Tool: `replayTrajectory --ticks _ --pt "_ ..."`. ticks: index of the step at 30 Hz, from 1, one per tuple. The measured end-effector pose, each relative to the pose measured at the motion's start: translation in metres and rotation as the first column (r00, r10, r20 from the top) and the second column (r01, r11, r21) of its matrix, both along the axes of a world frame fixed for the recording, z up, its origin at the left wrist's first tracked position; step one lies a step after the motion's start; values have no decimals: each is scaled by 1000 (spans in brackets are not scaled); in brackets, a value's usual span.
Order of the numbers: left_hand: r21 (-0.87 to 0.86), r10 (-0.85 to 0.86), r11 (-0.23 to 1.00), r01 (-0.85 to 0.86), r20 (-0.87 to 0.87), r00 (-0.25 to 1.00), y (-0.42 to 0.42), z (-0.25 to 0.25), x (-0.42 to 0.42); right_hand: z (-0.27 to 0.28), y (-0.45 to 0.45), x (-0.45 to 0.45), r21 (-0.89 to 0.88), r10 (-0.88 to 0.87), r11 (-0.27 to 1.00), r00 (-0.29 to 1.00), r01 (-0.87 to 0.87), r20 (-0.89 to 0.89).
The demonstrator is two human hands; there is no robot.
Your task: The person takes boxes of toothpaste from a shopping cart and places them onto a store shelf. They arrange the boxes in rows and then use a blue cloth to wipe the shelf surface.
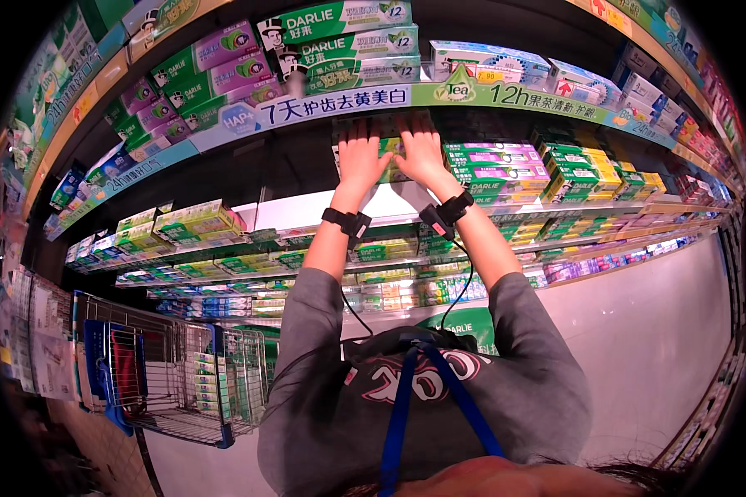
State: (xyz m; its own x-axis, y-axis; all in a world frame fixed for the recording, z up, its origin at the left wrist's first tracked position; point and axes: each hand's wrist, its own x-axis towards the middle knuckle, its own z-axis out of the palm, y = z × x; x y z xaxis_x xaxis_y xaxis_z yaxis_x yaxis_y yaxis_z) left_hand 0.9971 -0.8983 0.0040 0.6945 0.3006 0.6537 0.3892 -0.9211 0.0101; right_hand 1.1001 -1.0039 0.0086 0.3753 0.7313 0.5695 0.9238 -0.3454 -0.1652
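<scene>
Both arms reach into a shelf bay of toothpaste boxes. My left hand lies with its fingers extended over the front of a green and yellow toothpaste box stack. On the stack's right part rests my right hand, its fingers pointing into the bay and the thumb towards the left one. The fingertips are in shade under the shelf above, so their exact contact is hard to tell. Just right of my right hand stand Darlie toothpaste boxes in green and purple. The white shelf board shows below the hands.
Overhead runs a shelf edge strip bearing writing, with stacked Darlie boxes above it. Yellow and green boxes stand to the left. Lower shelves hold more boxes. A wire shopping cart with boxes inside stands at lower left.
</scene>
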Motion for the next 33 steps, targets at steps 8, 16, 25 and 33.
replayTrajectory --ticks 8,16,25,33 --pt "-83 12 996 -27 -173 985 11 24 1 14 5 7 -183 -83 979 996 89 44" --pt "-52 -19 999 13 -104 994 18 14 3 20 11 20 -341 -67 937 997 77 43" --pt "-78 38 995 -58 -226 973 2 23 -11 33 1 3 -516 -100 855 993 53 -63" --pt "-96 -5 995 -24 -292 956 3 24 -16 39 -2 5 -575 -68 818 995 13 -73"
